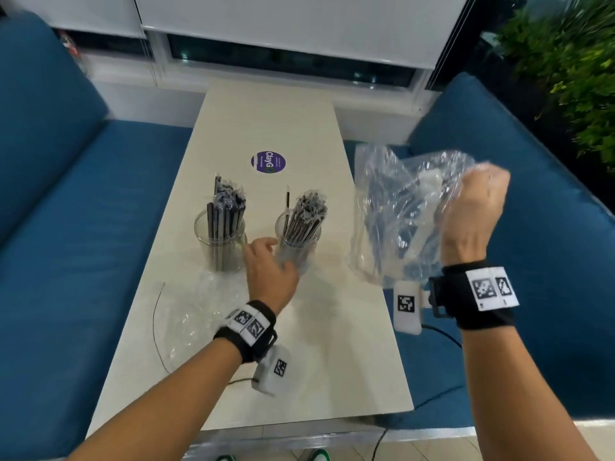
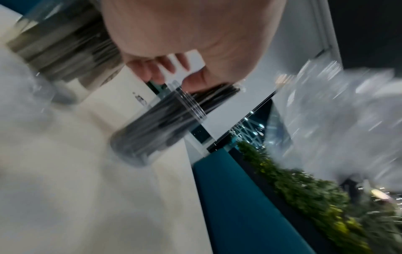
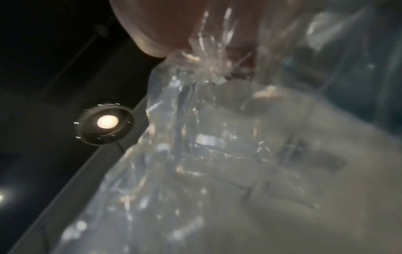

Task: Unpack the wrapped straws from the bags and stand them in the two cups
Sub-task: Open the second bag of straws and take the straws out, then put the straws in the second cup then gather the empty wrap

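While the right hand (image 1: 472,214) grips a clear empty bag (image 1: 396,207) aloft, both cups (image 1: 219,242) hold straws (image 1: 307,212). Relaxed, fingers loose, the left hand (image 1: 271,267) nears the right cup (image 1: 296,244).

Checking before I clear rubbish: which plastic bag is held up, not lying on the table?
The crumpled clear bag gripped by the right hand, raised beside the table; the other bag lies flat by the left wrist.

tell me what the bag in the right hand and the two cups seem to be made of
Bag: thin clear plastic film, glossy; it crumples and shows the seat through it where the right hand grips it.
Two cups: clear and rigid, straws visible through the walls; plastic or glass, cannot tell which.
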The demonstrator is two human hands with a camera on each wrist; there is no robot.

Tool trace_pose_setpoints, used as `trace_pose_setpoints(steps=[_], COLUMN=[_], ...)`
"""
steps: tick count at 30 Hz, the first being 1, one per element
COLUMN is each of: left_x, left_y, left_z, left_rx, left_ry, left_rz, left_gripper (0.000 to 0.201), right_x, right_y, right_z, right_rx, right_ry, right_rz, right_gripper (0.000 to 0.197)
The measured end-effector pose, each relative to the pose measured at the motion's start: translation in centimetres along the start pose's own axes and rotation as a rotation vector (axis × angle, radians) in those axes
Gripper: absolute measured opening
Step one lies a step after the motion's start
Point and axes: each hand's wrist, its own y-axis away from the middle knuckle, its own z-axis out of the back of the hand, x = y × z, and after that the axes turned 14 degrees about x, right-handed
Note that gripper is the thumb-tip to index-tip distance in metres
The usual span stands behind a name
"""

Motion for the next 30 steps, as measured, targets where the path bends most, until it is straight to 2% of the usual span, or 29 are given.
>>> trace_pose_setpoints(steps=[2,4,5,6,8,10,11,13,15,17,18,20,21,23,24,27,30], left_x=[0.1,-0.2,-0.3,-0.1,1.1,2.9,3.9,5.7,7.4,8.5,8.9,9.4,9.5,9.5,9.4,8.8,8.4], left_y=[2.4,4.8,5.9,6.7,7.7,8.2,8.3,8.2,8.0,7.8,7.7,7.6,7.6,7.6,7.6,7.8,7.6], left_z=[-0.3,-0.4,-0.5,-0.8,-1.7,-2.7,-2.9,-3.0,-2.9,-2.8,-2.8,-2.7,-2.7,-2.4,-2.2,-1.4,-0.4], left_rx=[0.023,0.158,0.232,0.321,0.485,0.568,0.570,0.533,0.448,0.381,0.362,0.348,0.342,0.352,0.364,0.396,0.314], left_ry=[0.184,0.363,0.391,0.377,0.252,0.045,-0.044,-0.139,-0.174,-0.180,-0.180,-0.172,-0.166,-0.129,-0.107,-0.121,-0.230], left_rz=[-0.073,-0.136,-0.167,-0.199,-0.196,-0.191,-0.180,-0.137,-0.112,-0.077,-0.053,-0.013,-0.001,0.019,0.031,0.041,-0.053], left_gripper=[0.023,0.007,0.017,0.035,0.060,0.064,0.060,0.046,0.038,0.036,0.036,0.036,0.035,0.038,0.039,0.043,0.037], right_x=[-4.5,-9.3,-11.6,-13.3,-15.2,-16.0,-16.4,-17.0,-17.3,-16.8,-16.3,-15.5,-15.5,-16.1,-16.7,-18.1,-18.0], right_y=[1.4,3.3,4.8,6.6,10.6,13.6,14.4,15.4,16.1,17.0,17.5,18.6,19.1,20.5,21.0,22.0,21.4], right_z=[0.6,0.2,0.0,-0.3,-1.1,-1.9,-2.2,-2.8,-3.2,-2.9,-2.7,-2.4,-2.4,-2.8,-3.1,-4.2,-4.9], right_rx=[0.040,0.181,0.238,0.265,0.303,0.365,0.410,0.496,0.587,0.630,0.633,0.755,0.882,1.145,1.219,1.294,1.304], right_ry=[0.036,0.092,0.089,0.034,-0.264,-0.413,-0.401,-0.269,0.067,0.467,0.588,0.645,0.627,0.648,0.692,0.854,0.904], right_rz=[-0.213,-0.476,-0.586,-0.706,-0.957,-1.080,-1.099,-1.050,-0.893,-0.595,-0.400,-0.087,-0.040,-0.099,-0.136,-0.209,-0.242], right_gripper=[0.023,0.015,0.019,0.022,0.017,0.011,0.014,0.029,0.050,0.071,0.073,0.069,0.066,0.064,0.065,0.065,0.057])
